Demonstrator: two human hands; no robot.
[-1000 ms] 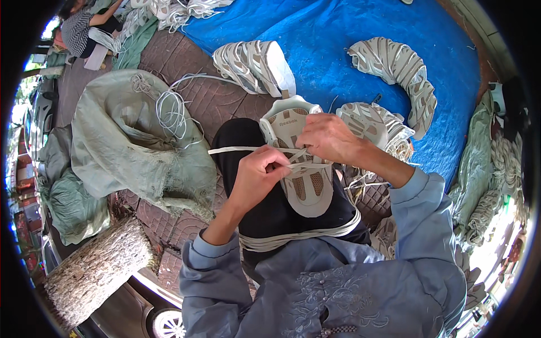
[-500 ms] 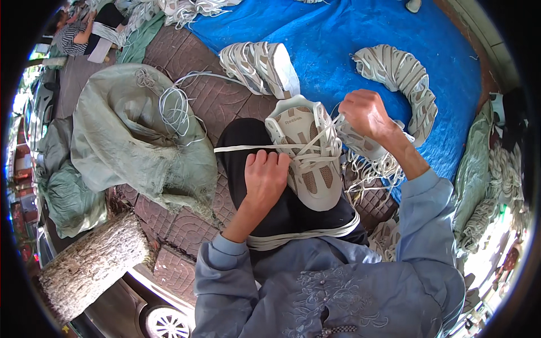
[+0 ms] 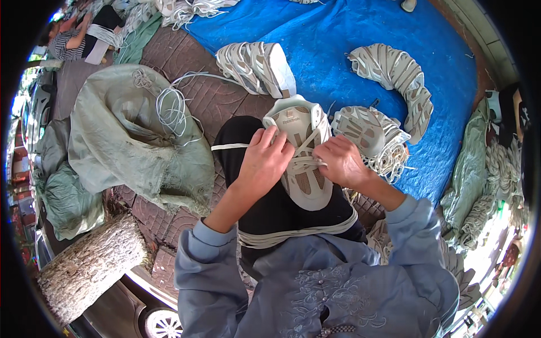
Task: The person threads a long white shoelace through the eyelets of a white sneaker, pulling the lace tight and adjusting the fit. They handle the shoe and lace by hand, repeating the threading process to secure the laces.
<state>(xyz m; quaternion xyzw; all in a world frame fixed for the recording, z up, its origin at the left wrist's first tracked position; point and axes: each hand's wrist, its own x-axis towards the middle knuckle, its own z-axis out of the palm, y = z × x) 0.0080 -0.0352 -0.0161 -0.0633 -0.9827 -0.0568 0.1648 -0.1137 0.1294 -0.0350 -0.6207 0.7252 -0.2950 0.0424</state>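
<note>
A beige and white shoe upper (image 3: 307, 188) rests on my black-clad lap, its toe pointing toward me. A flat cream shoelace (image 3: 230, 146) is partly threaded through its eyelets, and one end sticks out to the left from under my left hand. My left hand (image 3: 264, 160) is closed on the upper's left eyelet edge, fingertips over the tongue. On the opposite edge, my right hand (image 3: 342, 162) pinches the lace close to the crossed rows; its fingertips are partly hidden. More cream laces (image 3: 298, 232) lie across my thighs.
Nested shoe uppers stand in a short stack (image 3: 256, 67) ahead and a curved row (image 3: 397, 79) on the blue tarp (image 3: 321, 53). Right of my lap are another upper (image 3: 360, 129) and loose laces (image 3: 391, 160). A grey-green sack (image 3: 112, 152) lies left; another person (image 3: 73, 42) sits far left.
My right hand has come down and left from beyond the shoe to its right eyelet edge. My left hand has moved up onto the left edge, and less lace shows at the left.
</note>
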